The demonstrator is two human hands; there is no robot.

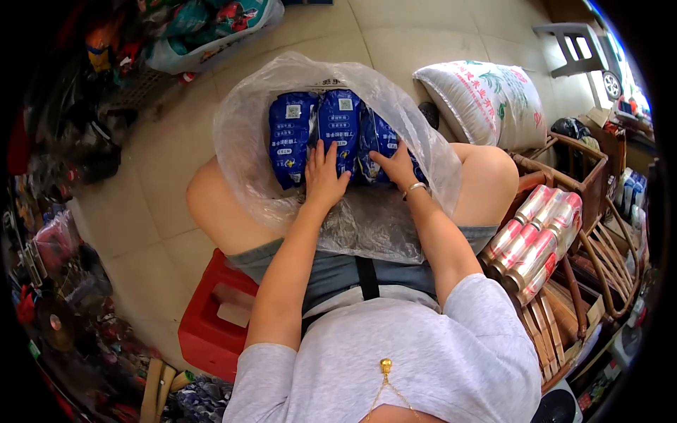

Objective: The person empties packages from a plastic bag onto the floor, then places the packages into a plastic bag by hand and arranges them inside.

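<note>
A clear plastic bag (247, 151) lies open across my lap between my knees. Inside it, blue packets with white print and square codes stand side by side: a left packet (288, 134), a middle packet (340, 116) and a right packet (381, 134). My left hand (326, 178) rests on the lower part of the middle packet, fingers spread. At the right packet, my right hand (396, 168) has its thumb on the front and its other fingers around the side, partly hidden. A bracelet circles my right wrist.
A red plastic stool (215, 317) is under me. A full white printed sack (486, 102) lies ahead right. Shrink-wrapped cans (532, 236) sit on wooden furniture (589, 169) at my right. A grey stool (575, 46) stands farther off. Bagged goods (204, 53) crowd the left.
</note>
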